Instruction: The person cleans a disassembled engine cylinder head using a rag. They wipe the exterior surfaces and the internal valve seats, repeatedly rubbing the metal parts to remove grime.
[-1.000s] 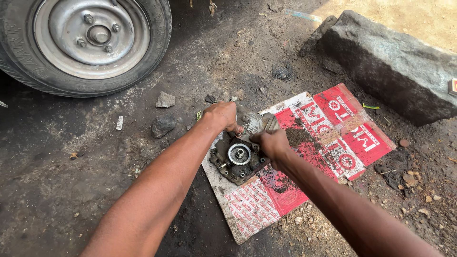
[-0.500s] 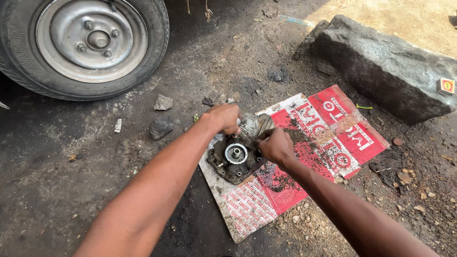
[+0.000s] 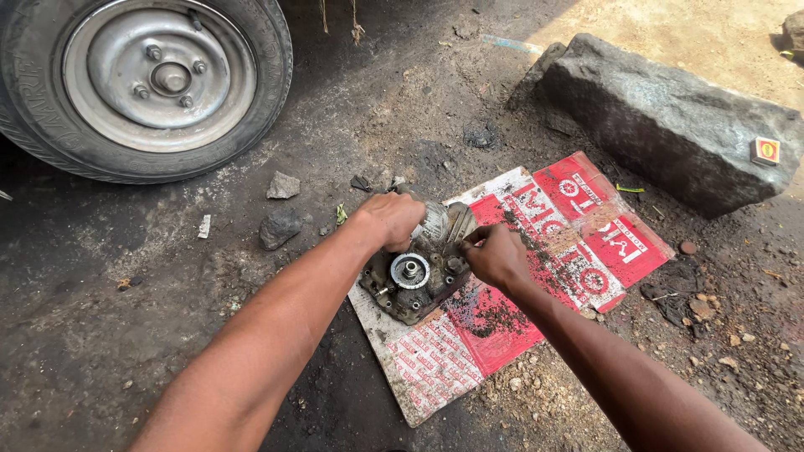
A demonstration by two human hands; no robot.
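Down on the oily black ground, pretty much everything sits around the flattened red-and-white printed cardboard sheet (image 3: pixel 536 285), so I'll use that as the reference. On its near-left part sits a greasy dark metal engine casing (image 3: pixel 410 289) with a shiny round silver bearing hub (image 3: pixel 410 270) in its middle; it's dished like a shallow pan, and besides the hub and a few bolt heads I can't really make out what's inside, too much grime. The left hand (image 3: pixel 392 219) is clenched over the casing's far edge, closed around something pale and whitish (image 3: pixel 434 219) that pokes out past the fingers; could be a rag or a brush, can't tell. The right hand (image 3: pixel 494 255) is at the casing's right rim with fingers pinched together, but whatever it's gripping, if anything, is hidden behind the fingers, so I honestly can't say. Black grit is scattered over the middle of the cardboard, right of the casing. Up and to the left of the sheet is a car wheel with a grey steel rim and worn black tyre (image 3: pixel 151 79), cut off by the top-left edge of the frame. Between wheel and cardboard lie two small grey stones (image 3: pixel 280 209). Just beyond the sheet's far-right corner is a big rough grey stone block (image 3: pixel 670 117) with a small red-and-yellow box (image 3: pixel 766 151) resting on its right end.
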